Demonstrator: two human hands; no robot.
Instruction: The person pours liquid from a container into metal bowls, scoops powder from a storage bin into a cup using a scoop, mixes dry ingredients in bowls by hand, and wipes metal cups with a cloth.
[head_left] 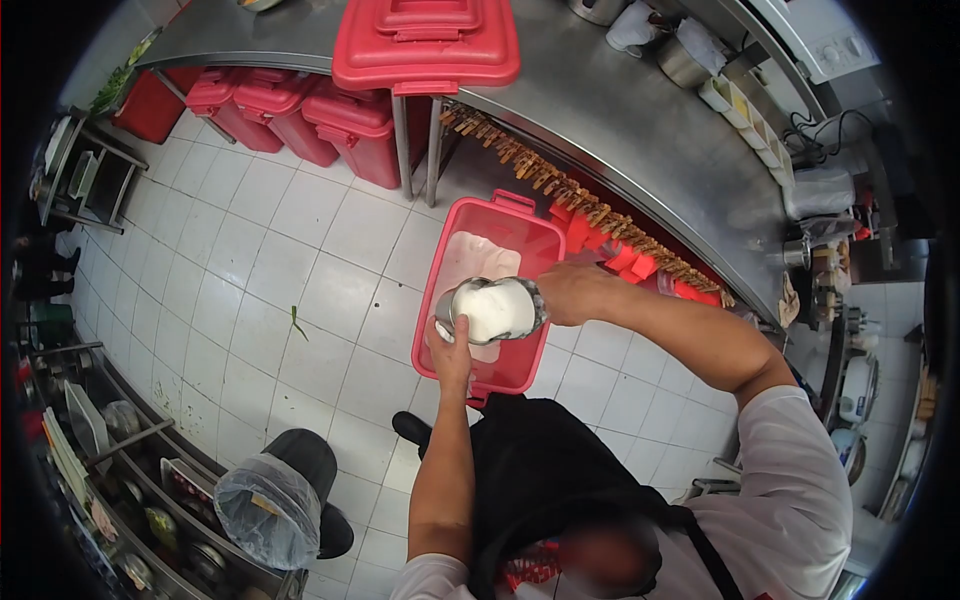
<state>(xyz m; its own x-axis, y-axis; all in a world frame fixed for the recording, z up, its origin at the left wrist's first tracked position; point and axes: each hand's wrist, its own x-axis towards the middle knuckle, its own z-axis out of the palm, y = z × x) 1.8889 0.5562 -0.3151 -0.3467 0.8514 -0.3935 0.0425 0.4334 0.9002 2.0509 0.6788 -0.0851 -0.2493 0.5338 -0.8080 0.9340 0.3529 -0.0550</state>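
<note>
The left hand point(452, 350), at the centre of the frame, is clamped on the lower left side of a metal container point(449, 300), with its thumb laid up against the rim. The right hand point(580, 293) is positioned immediately to the right of the container, fingers curled; its exact grip is hidden, so whether it is clamped on the container or on a separate handle cannot be told. The container is filled with white powder point(495, 308) and is located above the open red bin point(515, 370) in the middle of the frame. A further quantity of pale powder point(480, 255) lies inside this bin, which stands on the tiled floor point(330, 270). A red lid point(425, 50) is located at top centre, on the metal table point(610, 120) that extends to the right of the frame. A row of small brown pieces point(560, 180) runs along the table's near edge. Three lidded red bins point(350, 130) stand at upper left, beneath the worktop. A waste bin point(268, 508) with a clear liner is located at lower left.
</note>
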